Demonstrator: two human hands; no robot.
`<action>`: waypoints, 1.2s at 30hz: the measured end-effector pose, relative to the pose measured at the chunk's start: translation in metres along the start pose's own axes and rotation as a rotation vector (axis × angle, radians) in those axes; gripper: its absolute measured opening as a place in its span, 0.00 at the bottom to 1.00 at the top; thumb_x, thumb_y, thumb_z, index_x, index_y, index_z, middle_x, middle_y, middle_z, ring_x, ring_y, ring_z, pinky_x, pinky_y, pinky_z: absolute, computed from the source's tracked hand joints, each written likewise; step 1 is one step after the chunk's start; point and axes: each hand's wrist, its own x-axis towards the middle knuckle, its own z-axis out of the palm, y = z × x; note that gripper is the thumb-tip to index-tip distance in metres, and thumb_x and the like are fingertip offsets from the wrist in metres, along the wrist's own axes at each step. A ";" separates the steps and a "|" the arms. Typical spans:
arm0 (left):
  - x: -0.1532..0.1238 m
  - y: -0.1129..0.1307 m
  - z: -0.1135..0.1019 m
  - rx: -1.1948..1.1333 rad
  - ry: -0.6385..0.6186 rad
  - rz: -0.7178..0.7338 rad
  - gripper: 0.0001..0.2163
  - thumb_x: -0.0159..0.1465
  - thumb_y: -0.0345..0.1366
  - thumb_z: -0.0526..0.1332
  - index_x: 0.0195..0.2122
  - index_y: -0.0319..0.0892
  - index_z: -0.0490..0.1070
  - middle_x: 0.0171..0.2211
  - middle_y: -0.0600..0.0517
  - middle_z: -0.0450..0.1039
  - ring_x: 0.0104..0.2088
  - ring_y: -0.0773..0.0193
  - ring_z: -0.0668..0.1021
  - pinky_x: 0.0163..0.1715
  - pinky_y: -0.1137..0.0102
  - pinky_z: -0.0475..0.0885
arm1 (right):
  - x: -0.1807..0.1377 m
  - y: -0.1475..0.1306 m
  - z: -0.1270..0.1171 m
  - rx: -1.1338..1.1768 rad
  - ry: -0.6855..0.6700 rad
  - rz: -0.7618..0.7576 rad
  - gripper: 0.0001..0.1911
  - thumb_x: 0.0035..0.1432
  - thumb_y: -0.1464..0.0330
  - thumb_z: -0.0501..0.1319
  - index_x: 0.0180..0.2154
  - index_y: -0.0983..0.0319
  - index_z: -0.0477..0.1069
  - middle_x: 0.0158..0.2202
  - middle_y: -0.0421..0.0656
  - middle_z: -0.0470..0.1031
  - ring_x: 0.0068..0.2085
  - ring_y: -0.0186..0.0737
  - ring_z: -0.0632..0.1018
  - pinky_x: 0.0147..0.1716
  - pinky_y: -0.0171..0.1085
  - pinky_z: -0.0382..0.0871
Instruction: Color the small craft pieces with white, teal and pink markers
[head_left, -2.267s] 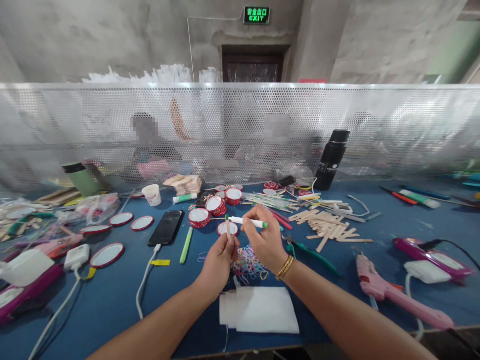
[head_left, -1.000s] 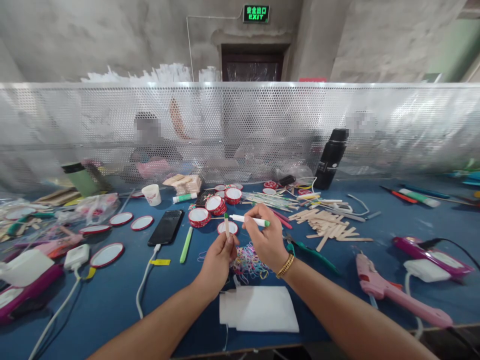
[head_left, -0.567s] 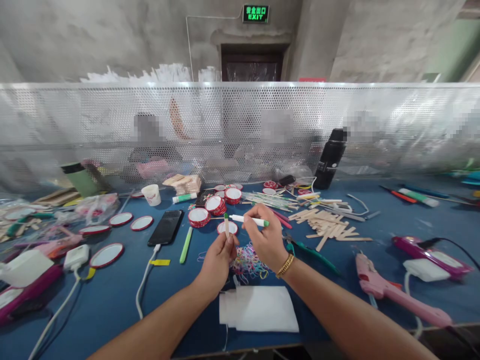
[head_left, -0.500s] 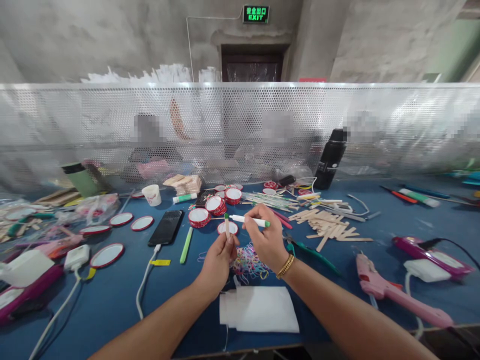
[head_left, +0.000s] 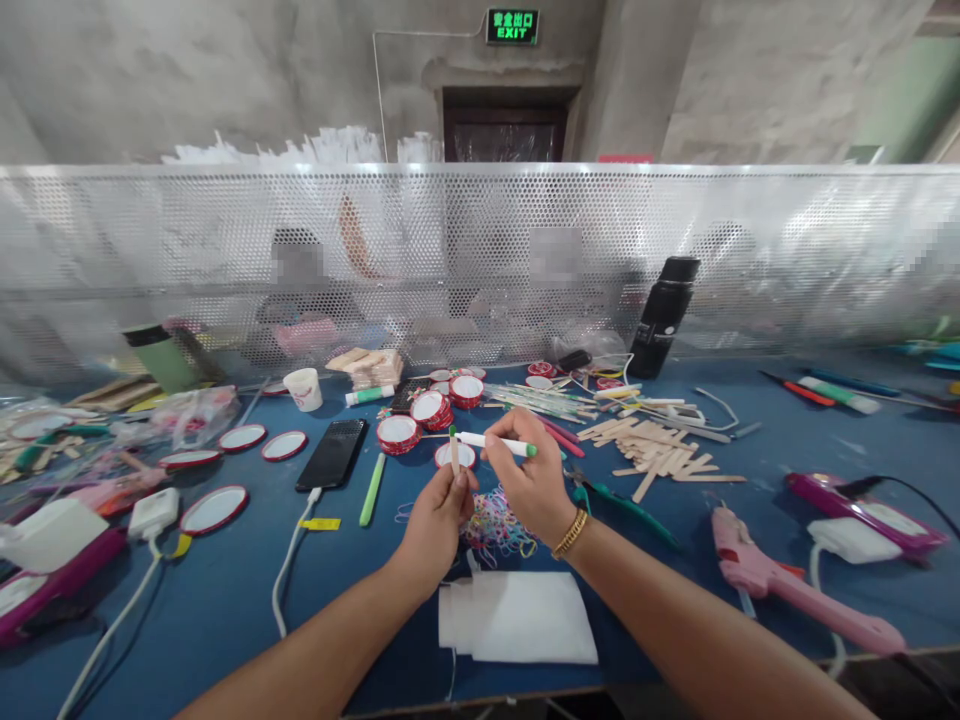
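Observation:
My left hand [head_left: 433, 522] is closed round a wooden craft stick [head_left: 454, 455] held upright, its top end coloured green. My right hand [head_left: 527, 480] grips a white marker with a green end [head_left: 501, 444], its tip touching the top of the stick. Both hands hover over a heap of coloured rubber bands [head_left: 496, 520] on the blue table [head_left: 225, 590]. A white cloth [head_left: 521, 617] lies just below my wrists.
Red-rimmed round mirrors [head_left: 214, 508] and small red drums [head_left: 398, 433] lie left and behind. A black phone [head_left: 333, 453], green marker [head_left: 372, 489], loose wooden sticks [head_left: 660, 453], pink glue gun [head_left: 780, 585], green pliers [head_left: 622, 503] and black bottle [head_left: 664, 318] surround me. A perforated screen [head_left: 480, 260] backs the table.
The marker tip has made small shifts against the green end of the stick. Both hands stay in nearly the same place.

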 end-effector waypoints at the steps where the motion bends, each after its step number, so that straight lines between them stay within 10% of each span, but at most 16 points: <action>1: 0.000 0.000 0.000 0.001 -0.002 -0.003 0.23 0.56 0.60 0.63 0.29 0.42 0.64 0.16 0.62 0.52 0.18 0.72 0.55 0.19 0.74 0.47 | 0.000 0.000 0.000 -0.006 -0.002 -0.001 0.07 0.59 0.72 0.55 0.28 0.58 0.65 0.25 0.38 0.70 0.30 0.38 0.70 0.35 0.40 0.63; 36: 0.002 -0.005 0.000 0.008 -0.007 0.010 0.23 0.56 0.60 0.63 0.29 0.42 0.65 0.16 0.62 0.53 0.18 0.72 0.55 0.19 0.74 0.47 | 0.000 0.001 -0.001 0.000 0.037 0.004 0.08 0.60 0.71 0.55 0.28 0.58 0.64 0.25 0.38 0.70 0.30 0.38 0.70 0.35 0.40 0.63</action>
